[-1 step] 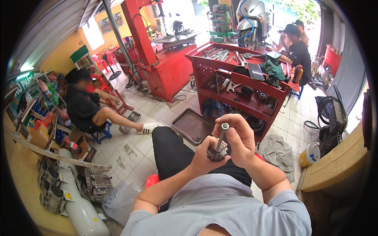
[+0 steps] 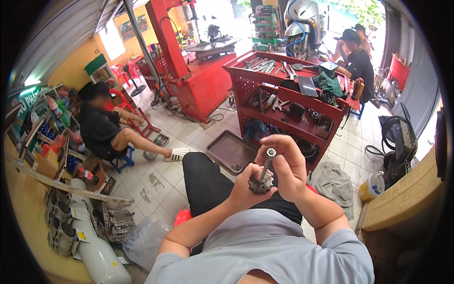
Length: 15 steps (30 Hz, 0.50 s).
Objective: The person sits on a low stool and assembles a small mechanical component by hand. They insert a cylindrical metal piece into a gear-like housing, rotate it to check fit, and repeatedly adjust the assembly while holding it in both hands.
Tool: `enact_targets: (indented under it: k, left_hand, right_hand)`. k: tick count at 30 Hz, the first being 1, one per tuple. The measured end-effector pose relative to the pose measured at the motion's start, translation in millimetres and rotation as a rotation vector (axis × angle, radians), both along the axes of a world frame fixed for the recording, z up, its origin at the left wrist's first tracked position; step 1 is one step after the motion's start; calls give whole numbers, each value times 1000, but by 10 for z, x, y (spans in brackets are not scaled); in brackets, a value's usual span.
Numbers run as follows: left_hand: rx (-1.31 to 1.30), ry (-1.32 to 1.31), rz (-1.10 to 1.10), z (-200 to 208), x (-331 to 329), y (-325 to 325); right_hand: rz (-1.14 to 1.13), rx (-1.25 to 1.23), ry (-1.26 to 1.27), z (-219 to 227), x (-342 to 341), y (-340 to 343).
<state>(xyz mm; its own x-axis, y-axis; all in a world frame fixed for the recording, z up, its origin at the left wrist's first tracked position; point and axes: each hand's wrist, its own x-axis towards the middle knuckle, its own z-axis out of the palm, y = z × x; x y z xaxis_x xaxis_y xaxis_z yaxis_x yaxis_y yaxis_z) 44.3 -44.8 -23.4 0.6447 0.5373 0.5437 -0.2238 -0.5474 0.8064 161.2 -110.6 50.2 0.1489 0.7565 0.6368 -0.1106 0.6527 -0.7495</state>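
In front of my lap, my left hand (image 2: pixel 247 188) is closed around a toothed metal wheel (image 2: pixel 261 186), like a small gear, with its teeth showing along the near edge. A slim metal rod (image 2: pixel 266 170) rises from the wheel, tilted a little to the right, and has a round end with a hole or recess at the top. Fingers and thumb of my right hand (image 2: pixel 289 173) curl around the upper rod, the thumb beside its tip. How the rod is joined to the wheel is hidden by my fingers.
Ahead stands a red tool cart (image 2: pixel 288 87) with wrenches and a phone on top. A metal tray (image 2: pixel 231 151) lies on the tiled floor beyond my knees. One person (image 2: pixel 101 123) sits at left; another (image 2: pixel 359 71) sits beyond the cart. Grey cloth (image 2: pixel 333 187) and a bucket (image 2: pixel 372 186) are at right.
The rod's top end has shifted very slightly to the right. Both hands keep their hold, and the rest looks the same.
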Motion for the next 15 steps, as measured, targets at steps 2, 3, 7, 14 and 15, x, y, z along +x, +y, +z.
enact_targets:
  k: [2,3,7,14,15]
  left_hand:
    - [-17,15,-17,-29,9,12]
    - [-19,26,-19,-69,10,33]
    - [-48,13,-28,-90,17,39]
    - [-42,45,-27,-129,16,56]
    - [-31,43,-14,-142,16,60]
  right_hand:
    - [-21,150,-33,-3,-10,44]
    - [-53,158,-48,-25,-14,66]
    - [-59,66,-26,-48,-14,47]
    - [-114,207,-49,-28,-42,80]
    - [-118,173,-57,-45,-35,87]
